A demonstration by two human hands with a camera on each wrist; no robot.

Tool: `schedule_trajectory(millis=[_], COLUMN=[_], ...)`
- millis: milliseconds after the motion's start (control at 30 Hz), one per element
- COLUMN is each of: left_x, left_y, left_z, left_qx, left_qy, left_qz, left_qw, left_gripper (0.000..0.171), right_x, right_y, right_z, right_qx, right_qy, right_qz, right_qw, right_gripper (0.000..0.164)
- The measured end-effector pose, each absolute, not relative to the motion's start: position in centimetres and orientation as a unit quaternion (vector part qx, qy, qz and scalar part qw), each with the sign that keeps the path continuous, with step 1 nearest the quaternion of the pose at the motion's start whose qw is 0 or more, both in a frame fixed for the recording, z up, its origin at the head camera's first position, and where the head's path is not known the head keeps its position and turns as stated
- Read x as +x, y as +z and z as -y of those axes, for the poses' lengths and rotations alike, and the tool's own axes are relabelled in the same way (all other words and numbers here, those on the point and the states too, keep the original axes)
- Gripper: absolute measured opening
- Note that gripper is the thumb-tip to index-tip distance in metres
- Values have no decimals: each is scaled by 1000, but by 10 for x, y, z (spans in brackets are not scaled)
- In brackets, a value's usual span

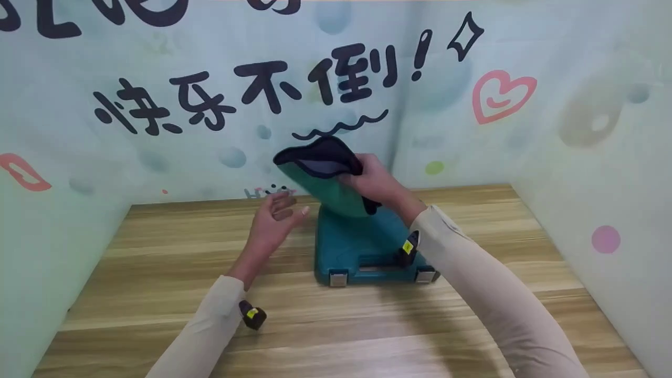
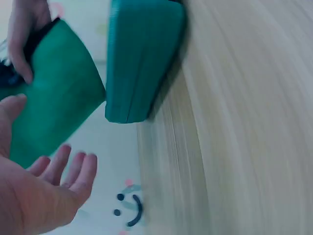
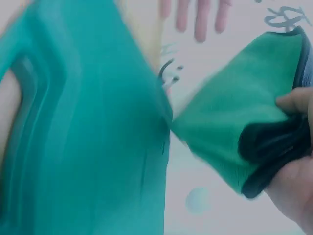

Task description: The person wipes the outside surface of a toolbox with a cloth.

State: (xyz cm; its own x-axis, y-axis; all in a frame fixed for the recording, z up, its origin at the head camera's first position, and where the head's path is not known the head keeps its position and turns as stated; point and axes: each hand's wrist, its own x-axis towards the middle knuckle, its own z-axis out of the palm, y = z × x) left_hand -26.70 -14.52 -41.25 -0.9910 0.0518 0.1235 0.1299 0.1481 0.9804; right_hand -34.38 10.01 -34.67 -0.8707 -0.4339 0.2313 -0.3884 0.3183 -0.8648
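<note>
My right hand [image 1: 375,181] pinches a green cloth [image 1: 336,194] by its dark-edged border, holding it up over the back of a teal plastic case [image 1: 346,247]. A greyish inner side shows in the fold at the top. In the right wrist view the cloth [image 3: 234,103] tapers to a corner that overlaps the case's edge. My left hand [image 1: 273,218] is raised to the left of the case, thumb out and fingers loosely bent, with nothing in it. In the left wrist view the same hand [image 2: 49,191] lies close in front of the cloth [image 2: 63,88].
The closed case has a handle [image 1: 378,275] and two silver latches, one of them a latch [image 1: 338,279] at the front left. It lies on a wood-grain table [image 1: 184,294]. Behind stands a printed backdrop [image 1: 210,157] with dark lettering; pale side walls flank the table.
</note>
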Motion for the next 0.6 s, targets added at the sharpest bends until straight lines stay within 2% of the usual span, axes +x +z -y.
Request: schedule_trajectory(millis=[133, 267, 367, 600], left_x=[-270, -267, -264, -264], left_y=[-409, -406, -406, -411], left_z=[149, 146, 140, 134], left_qx=[-70, -91, -96, -67], left_qy=[-768, -852, -877, -873], left_qz=[635, 503, 456, 473], left_qw=[-45, -110, -117, -99], left_gripper=[85, 84, 78, 68], right_x=[-330, -319, -316, -311], right_y=[-344, -347, -351, -357], right_z=[-97, -91, -89, -91], right_qx=[-238, -243, -247, -248], right_qy=[-591, -610, -618, -615], right_qz=[-763, -734, -722, -728], right_qw=[109, 173, 187, 172], right_gripper=[22, 37, 40, 45])
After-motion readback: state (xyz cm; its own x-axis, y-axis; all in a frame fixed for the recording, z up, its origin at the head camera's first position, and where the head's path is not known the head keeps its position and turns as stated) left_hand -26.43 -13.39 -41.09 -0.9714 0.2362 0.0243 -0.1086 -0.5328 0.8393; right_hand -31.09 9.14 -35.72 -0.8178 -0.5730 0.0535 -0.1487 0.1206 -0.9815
